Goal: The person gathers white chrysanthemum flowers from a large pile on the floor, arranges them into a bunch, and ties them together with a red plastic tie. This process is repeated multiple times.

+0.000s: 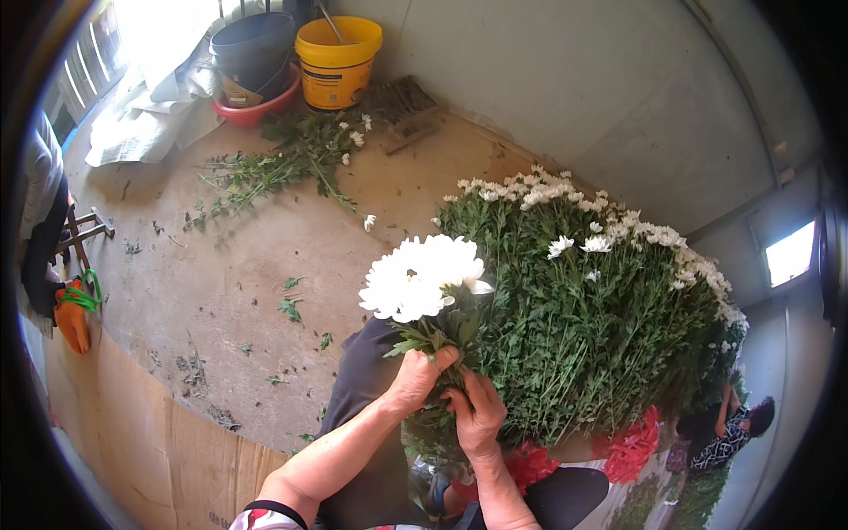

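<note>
My left hand [419,379] is closed around the stems of a bunch of white chrysanthemums [412,278], just under the leaves below the blooms. The large flower heads point away from me. Just right of it, my right hand [482,412] has its thumb and fingers curled on the same bunch's leafy stems, partly hidden by the hand. The lower stems run down over my dark-trousered leg [361,391]. Close on the right lies a big heap of cut white chrysanthemums [589,331], its blooms along the far edge.
Red plastic strips [633,447] lie below the heap. Loose chrysanthemum stems [278,169] rest on the floor [232,278] near a yellow bucket [336,73] and dark buckets [252,53] in a red basin [255,114]. Flattened cardboard [152,430] is at lower left. One person [722,430] is far right, another [43,205] far left.
</note>
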A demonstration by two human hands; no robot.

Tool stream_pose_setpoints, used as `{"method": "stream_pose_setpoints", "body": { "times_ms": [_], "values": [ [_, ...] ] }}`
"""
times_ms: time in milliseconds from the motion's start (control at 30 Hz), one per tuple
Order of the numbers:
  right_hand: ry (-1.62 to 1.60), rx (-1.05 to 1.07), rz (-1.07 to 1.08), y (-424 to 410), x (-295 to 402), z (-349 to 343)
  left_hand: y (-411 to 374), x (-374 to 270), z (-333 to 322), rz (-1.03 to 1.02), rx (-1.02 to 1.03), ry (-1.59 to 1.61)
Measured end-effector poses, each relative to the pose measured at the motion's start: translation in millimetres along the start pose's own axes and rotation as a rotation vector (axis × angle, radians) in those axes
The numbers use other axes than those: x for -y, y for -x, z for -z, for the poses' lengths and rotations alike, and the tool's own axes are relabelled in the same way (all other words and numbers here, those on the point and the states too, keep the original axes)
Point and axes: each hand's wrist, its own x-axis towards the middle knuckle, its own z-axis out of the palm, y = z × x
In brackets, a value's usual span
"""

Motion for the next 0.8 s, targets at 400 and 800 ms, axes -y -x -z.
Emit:
{"method": "stream_pose_setpoints", "body": {
  "times_ms": [400,800],
  "values": [
    [-0.087,-0.04,-0.167,1,8,-4,-1,6,0,-0.055,0.039,0.093],
    [0.134,0.097,0.043,-19,4,10,-2,-9,10,-0.021,-0.127,0.089]
  ]
}}
